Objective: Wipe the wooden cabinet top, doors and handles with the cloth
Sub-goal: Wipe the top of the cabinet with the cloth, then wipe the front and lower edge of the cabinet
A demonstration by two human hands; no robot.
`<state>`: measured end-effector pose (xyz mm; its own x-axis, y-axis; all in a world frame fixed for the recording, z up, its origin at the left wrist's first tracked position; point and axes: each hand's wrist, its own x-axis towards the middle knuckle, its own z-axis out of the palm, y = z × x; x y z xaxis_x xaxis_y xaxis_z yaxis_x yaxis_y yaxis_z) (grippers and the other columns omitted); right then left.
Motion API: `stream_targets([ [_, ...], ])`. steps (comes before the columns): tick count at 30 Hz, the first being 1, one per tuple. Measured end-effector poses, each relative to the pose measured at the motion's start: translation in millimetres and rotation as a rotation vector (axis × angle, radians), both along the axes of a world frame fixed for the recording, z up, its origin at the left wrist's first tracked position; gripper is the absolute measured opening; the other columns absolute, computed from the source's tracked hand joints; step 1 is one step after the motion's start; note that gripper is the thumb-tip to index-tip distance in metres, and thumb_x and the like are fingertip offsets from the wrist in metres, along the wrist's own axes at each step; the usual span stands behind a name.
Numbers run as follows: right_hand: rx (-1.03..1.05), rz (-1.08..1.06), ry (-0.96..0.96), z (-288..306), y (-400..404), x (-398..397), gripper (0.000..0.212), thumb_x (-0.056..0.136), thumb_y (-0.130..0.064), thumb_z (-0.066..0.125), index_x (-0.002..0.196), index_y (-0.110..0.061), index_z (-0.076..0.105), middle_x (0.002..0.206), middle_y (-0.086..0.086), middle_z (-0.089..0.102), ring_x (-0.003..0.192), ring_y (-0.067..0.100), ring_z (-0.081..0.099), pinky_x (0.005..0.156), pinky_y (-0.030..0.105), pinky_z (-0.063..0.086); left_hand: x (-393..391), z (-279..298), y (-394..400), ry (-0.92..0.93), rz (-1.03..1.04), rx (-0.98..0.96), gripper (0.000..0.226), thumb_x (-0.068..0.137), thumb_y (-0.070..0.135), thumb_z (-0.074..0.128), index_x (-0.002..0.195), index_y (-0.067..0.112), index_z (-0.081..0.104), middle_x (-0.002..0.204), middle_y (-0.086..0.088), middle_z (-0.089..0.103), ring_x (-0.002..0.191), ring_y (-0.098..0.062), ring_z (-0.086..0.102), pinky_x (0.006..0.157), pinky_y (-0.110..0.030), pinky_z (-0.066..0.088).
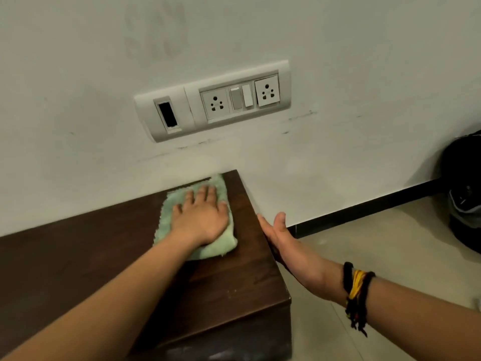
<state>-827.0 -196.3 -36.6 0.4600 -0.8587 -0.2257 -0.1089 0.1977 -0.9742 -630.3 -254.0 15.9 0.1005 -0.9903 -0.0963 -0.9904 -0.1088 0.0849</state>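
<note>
left hand (201, 213) is flat, fingers spread, pressing the green cloth (182, 217) onto the cabinet top (234, 272) at its far right corner by the wall. the cloth's long side runs away from the person, so most of the unwiped top lies off to the left. right hand (279, 237) is open, holding nothing, palm against the cabinet's right edge. socket panel (212, 100) above, tiled floor (364, 246) to the right.

I've got one view only: head cam, wide-angle, looking forward and down, tilted. Close over the cabinet top (78, 269), which fills 6 to 9 o'clock. Wall (338, 48) with switch plate (213, 100) spans 12 o'clock; floor (377, 243) at 4 o'clock. No second view to overlap.
</note>
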Motion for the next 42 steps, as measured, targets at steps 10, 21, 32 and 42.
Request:
stream_targets([
  [10, -0.045, -0.063, 0.050, 7, 11, 13, 0.080, 0.082, -0.080, 0.006, 0.155, -0.047, 0.015, 0.161, -0.017, 0.026, 0.147, 0.009, 0.026, 0.122, 0.038, 0.021, 33, 1, 13, 0.034, 0.127, 0.016, 0.063, 0.099, 0.053, 0.012, 0.158, 0.031, 0.006, 0.167, 0.007, 0.002, 0.153, -0.025, 0.001, 0.121, -0.055, 0.005],
  [21, -0.164, -0.143, -0.084, 17, 43, 11, 0.059, 0.101, -0.053, 0.025, 0.141, -0.019, 0.052, 0.129, -0.013, 0.057, 0.125, 0.002, 0.050, 0.096, 0.004, 0.039, -75, 3, 144, 0.040, -0.260, -0.071, 0.059, 0.102, 0.045, 0.015, 0.158, 0.030, 0.001, 0.166, 0.011, 0.000, 0.152, -0.013, -0.008, 0.124, -0.046, 0.000],
  [32, -0.954, 0.137, 1.031, 40, 86, 34, 0.088, 0.090, -0.066, -0.011, 0.158, -0.015, 0.013, 0.166, 0.003, 0.014, 0.152, 0.010, 0.001, 0.121, 0.026, 0.002, 2, -22, 194, -0.196, -0.488, -0.186, 0.066, 0.100, 0.045, 0.019, 0.156, 0.010, 0.013, 0.164, -0.011, 0.019, 0.151, -0.033, 0.015, 0.120, -0.056, 0.020],
  [42, -1.095, 0.538, 1.130, 54, 110, 179, 0.098, 0.079, -0.074, -0.016, 0.156, -0.014, -0.010, 0.165, 0.004, -0.016, 0.151, 0.013, -0.016, 0.120, 0.027, -0.007, 208, -20, 254, -0.275, -0.401, -0.242, 0.066, 0.102, 0.051, 0.012, 0.154, 0.015, 0.026, 0.160, -0.007, 0.031, 0.146, -0.030, 0.031, 0.116, -0.049, 0.033],
])
